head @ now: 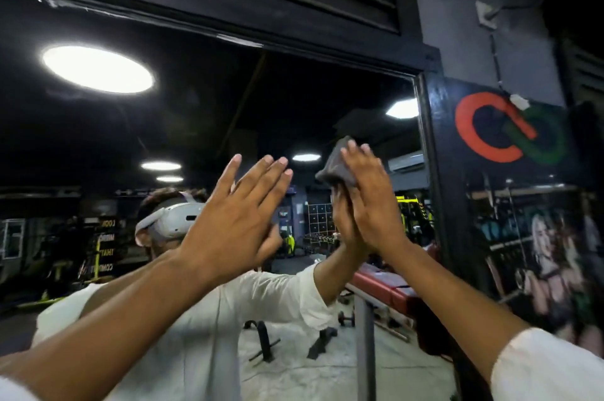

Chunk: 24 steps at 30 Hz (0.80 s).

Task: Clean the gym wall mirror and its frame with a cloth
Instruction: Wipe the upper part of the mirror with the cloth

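From the head view, the right hand lies flat with straight fingers, pressing a bunched dark grey cloth against the mirror, high up and near its right edge. The left hand is spread open, fingers straight, holding nothing. It is at or just off the glass, and I cannot tell whether it touches.

To do this stroke well, I judge that the cloth should be flattened so more of it meets the glass. The passes should overlap and run into the upper right corner, where the black frame meets the glass. A bare palm on the mirror would likely leave prints, so the left hand is better lifted away or moved to the frame.

Right of the frame are a red and green logo and a poster. A hanging cable with a white tag runs down over the logo and could snag the cloth.
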Each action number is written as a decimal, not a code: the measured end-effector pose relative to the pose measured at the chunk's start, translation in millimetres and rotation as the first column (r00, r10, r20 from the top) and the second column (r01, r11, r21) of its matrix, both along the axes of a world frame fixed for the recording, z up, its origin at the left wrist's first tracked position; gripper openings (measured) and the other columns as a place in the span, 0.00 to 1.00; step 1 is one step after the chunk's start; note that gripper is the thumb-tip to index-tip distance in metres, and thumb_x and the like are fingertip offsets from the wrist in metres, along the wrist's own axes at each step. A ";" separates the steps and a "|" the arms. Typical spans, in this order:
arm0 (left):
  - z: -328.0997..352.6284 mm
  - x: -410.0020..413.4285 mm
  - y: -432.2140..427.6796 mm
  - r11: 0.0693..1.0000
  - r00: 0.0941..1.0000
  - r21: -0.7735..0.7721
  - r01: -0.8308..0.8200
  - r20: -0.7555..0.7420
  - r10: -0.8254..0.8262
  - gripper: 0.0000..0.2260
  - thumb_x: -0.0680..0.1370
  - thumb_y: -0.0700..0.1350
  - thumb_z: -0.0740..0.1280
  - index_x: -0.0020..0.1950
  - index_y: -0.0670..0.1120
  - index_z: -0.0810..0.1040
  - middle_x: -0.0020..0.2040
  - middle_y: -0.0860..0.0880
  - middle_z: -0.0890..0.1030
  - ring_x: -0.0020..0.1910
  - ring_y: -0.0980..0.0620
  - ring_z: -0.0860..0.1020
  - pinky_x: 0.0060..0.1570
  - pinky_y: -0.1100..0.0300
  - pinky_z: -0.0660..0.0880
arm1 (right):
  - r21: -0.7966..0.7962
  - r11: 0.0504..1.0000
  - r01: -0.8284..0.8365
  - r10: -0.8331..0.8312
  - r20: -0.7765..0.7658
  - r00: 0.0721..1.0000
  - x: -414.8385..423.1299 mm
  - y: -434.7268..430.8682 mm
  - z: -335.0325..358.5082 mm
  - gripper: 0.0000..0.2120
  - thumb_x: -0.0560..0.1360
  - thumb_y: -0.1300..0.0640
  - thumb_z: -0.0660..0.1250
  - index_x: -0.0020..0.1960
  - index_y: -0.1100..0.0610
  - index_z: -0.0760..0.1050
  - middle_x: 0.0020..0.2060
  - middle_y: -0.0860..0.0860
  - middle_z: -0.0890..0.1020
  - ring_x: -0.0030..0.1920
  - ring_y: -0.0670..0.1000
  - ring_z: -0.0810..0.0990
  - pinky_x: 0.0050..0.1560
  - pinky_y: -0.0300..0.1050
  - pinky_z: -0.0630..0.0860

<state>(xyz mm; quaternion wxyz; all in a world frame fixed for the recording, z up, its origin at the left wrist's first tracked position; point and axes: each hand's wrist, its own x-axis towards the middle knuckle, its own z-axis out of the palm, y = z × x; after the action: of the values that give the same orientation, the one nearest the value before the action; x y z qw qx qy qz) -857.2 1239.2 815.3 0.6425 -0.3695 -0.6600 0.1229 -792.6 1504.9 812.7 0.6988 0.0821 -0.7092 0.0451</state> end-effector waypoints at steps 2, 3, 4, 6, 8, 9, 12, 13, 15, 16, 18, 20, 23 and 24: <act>-0.4 -1.7 3.6 1.000 1.000 0.029 -0.011 0.013 0.011 0.35 0.82 0.57 0.55 0.86 0.41 0.59 0.86 0.41 0.57 0.86 0.42 0.55 0.82 0.33 0.53 | -0.151 0.987 -0.054 0.050 -0.034 0.998 -4.9 -8.7 -26.9 0.27 0.85 0.61 0.54 0.84 0.53 0.60 0.84 0.47 0.59 0.85 0.51 0.51 0.83 0.64 0.50; -1.3 -1.9 4.0 0.999 1.000 0.031 -0.017 0.007 0.016 0.35 0.82 0.58 0.55 0.85 0.41 0.59 0.86 0.41 0.57 0.86 0.42 0.55 0.82 0.33 0.52 | -0.103 0.994 -0.031 0.032 0.004 0.999 -8.5 -13.9 -50.7 0.28 0.85 0.61 0.55 0.84 0.54 0.59 0.84 0.48 0.58 0.85 0.53 0.50 0.84 0.62 0.48; -2.0 -2.0 4.2 0.999 1.000 0.028 -0.020 0.000 0.020 0.35 0.82 0.58 0.56 0.85 0.41 0.59 0.86 0.40 0.56 0.86 0.42 0.55 0.82 0.33 0.52 | 0.044 0.999 0.007 -0.010 0.059 0.998 -9.3 -18.1 -75.8 0.30 0.84 0.60 0.57 0.85 0.54 0.57 0.85 0.49 0.57 0.85 0.55 0.50 0.84 0.63 0.47; -2.5 -2.4 3.6 0.999 1.000 0.025 -0.027 -0.014 0.027 0.36 0.83 0.59 0.55 0.86 0.40 0.59 0.86 0.40 0.56 0.86 0.41 0.54 0.82 0.33 0.51 | 0.437 0.892 0.115 -0.196 0.144 0.970 -3.8 -8.8 -102.7 0.37 0.81 0.56 0.62 0.86 0.52 0.50 0.85 0.51 0.54 0.85 0.58 0.51 0.83 0.64 0.49; -2.5 -2.6 3.0 0.999 0.998 0.019 -0.048 -0.027 0.049 0.36 0.83 0.61 0.54 0.86 0.39 0.57 0.86 0.39 0.55 0.86 0.41 0.53 0.82 0.33 0.51 | 0.539 0.816 0.209 -0.309 0.100 0.946 0.3 18.2 -80.1 0.40 0.78 0.53 0.65 0.84 0.51 0.50 0.84 0.50 0.53 0.84 0.56 0.52 0.83 0.62 0.52; -2.6 -2.8 2.4 0.998 0.998 0.021 -0.057 -0.030 0.057 0.37 0.83 0.61 0.54 0.86 0.40 0.57 0.86 0.39 0.55 0.86 0.41 0.53 0.82 0.33 0.51 | 0.431 0.875 0.220 -0.287 0.094 0.953 0.0 27.5 -62.9 0.38 0.78 0.53 0.65 0.84 0.51 0.52 0.84 0.48 0.53 0.84 0.53 0.50 0.84 0.62 0.52; -4.3 -2.7 0.5 0.997 0.997 0.032 -0.068 -0.030 0.069 0.36 0.83 0.61 0.54 0.86 0.40 0.56 0.87 0.40 0.54 0.86 0.42 0.53 0.83 0.33 0.50 | -0.103 0.995 0.016 -0.016 0.005 1.000 -3.3 35.6 -27.1 0.29 0.83 0.56 0.54 0.84 0.53 0.59 0.84 0.47 0.58 0.85 0.48 0.49 0.83 0.62 0.52; -4.5 -2.5 0.1 0.997 0.997 0.031 -0.074 -0.029 0.075 0.37 0.84 0.61 0.53 0.86 0.40 0.56 0.87 0.40 0.54 0.86 0.42 0.53 0.83 0.33 0.51 | -0.182 0.983 -0.027 0.019 -0.043 0.999 -7.5 28.1 -28.3 0.29 0.83 0.57 0.55 0.84 0.55 0.59 0.84 0.48 0.59 0.85 0.49 0.50 0.83 0.63 0.52; -3.8 -2.2 -0.5 0.996 0.996 0.020 -0.089 -0.020 0.089 0.37 0.84 0.62 0.52 0.86 0.41 0.55 0.87 0.40 0.53 0.86 0.42 0.52 0.82 0.33 0.51 | -0.167 0.985 -0.044 0.037 -0.045 0.998 -16.0 6.3 -44.5 0.31 0.83 0.61 0.61 0.84 0.56 0.58 0.85 0.50 0.58 0.85 0.53 0.49 0.82 0.66 0.52; -3.1 -2.0 -0.9 0.996 0.996 0.018 -0.093 -0.014 0.093 0.37 0.84 0.62 0.52 0.86 0.41 0.55 0.87 0.40 0.53 0.87 0.42 0.52 0.82 0.33 0.51 | -0.072 0.996 -0.046 0.045 -0.013 0.999 -16.4 -4.0 -54.1 0.31 0.83 0.61 0.62 0.84 0.57 0.58 0.85 0.51 0.57 0.85 0.55 0.50 0.82 0.67 0.51; -1.5 -0.4 -1.7 0.996 0.996 0.020 -0.088 -0.009 0.089 0.36 0.84 0.62 0.53 0.86 0.41 0.56 0.87 0.40 0.54 0.86 0.42 0.53 0.82 0.34 0.51 | 0.246 0.969 -0.001 -0.021 0.087 0.996 -11.6 -10.6 -65.5 0.30 0.84 0.55 0.59 0.84 0.56 0.58 0.85 0.54 0.57 0.85 0.57 0.50 0.82 0.67 0.51; 0.7 2.2 -3.5 0.998 0.998 0.021 -0.066 -0.019 0.067 0.35 0.84 0.60 0.55 0.85 0.40 0.60 0.86 0.41 0.57 0.86 0.42 0.55 0.82 0.34 0.53 | 0.493 0.865 0.097 -0.156 0.080 0.984 -4.7 -0.1 -45.3 0.31 0.83 0.49 0.57 0.84 0.55 0.57 0.84 0.54 0.59 0.85 0.57 0.52 0.83 0.64 0.51; 5.8 3.2 -14.1 0.999 0.999 0.019 -0.045 -0.024 0.045 0.33 0.84 0.58 0.55 0.85 0.40 0.62 0.86 0.41 0.59 0.86 0.42 0.56 0.81 0.34 0.57 | 0.284 0.952 0.116 -0.135 0.047 0.990 -10.6 5.6 8.5 0.30 0.84 0.49 0.52 0.85 0.56 0.57 0.85 0.53 0.57 0.85 0.53 0.50 0.82 0.64 0.52; 7.6 2.4 -22.2 0.998 0.998 0.037 -0.052 -0.015 0.053 0.33 0.85 0.58 0.54 0.85 0.41 0.60 0.86 0.42 0.57 0.86 0.43 0.55 0.81 0.34 0.57 | 0.149 0.986 0.070 -0.074 0.024 0.997 -13.9 -0.2 23.6 0.29 0.85 0.49 0.50 0.85 0.56 0.57 0.85 0.53 0.56 0.85 0.53 0.49 0.82 0.64 0.52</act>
<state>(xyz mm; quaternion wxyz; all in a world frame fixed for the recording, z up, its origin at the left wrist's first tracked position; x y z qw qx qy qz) -854.8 1217.0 823.0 0.6507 -0.3394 -0.6666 0.1305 -806.5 1504.7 836.4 0.6813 0.1074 -0.7234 -0.0315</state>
